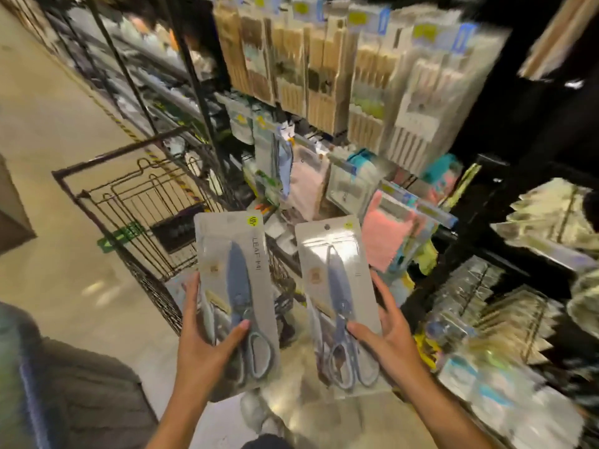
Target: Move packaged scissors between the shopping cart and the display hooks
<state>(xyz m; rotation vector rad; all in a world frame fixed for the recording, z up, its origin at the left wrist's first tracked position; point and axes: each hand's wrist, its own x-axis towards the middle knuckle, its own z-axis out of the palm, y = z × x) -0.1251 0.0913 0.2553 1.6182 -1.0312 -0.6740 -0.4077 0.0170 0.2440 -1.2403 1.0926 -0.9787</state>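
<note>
So the person is mid-carry here, one pack per hand. The left hand [207, 345] grips the left scissors pack [235, 296] near its lower end, thumb curled over the front by the handles and fingers wrapped round the back edge. The right hand [385, 338] does the same with the right scissors pack [337, 303], thumb across the front and fingers showing along the right edge. Both packs are held upright, hang holes at the top, side by side but apart, up in the air and not resting on anything.

The shopping cart [107, 202] sits just behind and to the left of the packs, a black wire basket with some dark stuff in the bottom. The display hooks [418, 205] are ahead and to the right, loaded with pink and teal packets, and there are rows of tan packs [324, 76] higher up. Everything on the shelves is badly smeared by motion blur, so a free hook can't really be picked out.

Which direction this goes is honestly a guess. The packs sit between cart and rack, so it could be either. If it's onto the hooks, the next move likely needs each pack lifted toward the rack with the little hole at the top lined up on a prong, which is fiddly with both hands full, so probably one at a time. If it's into the cart, just a swing left and a drop.
</note>
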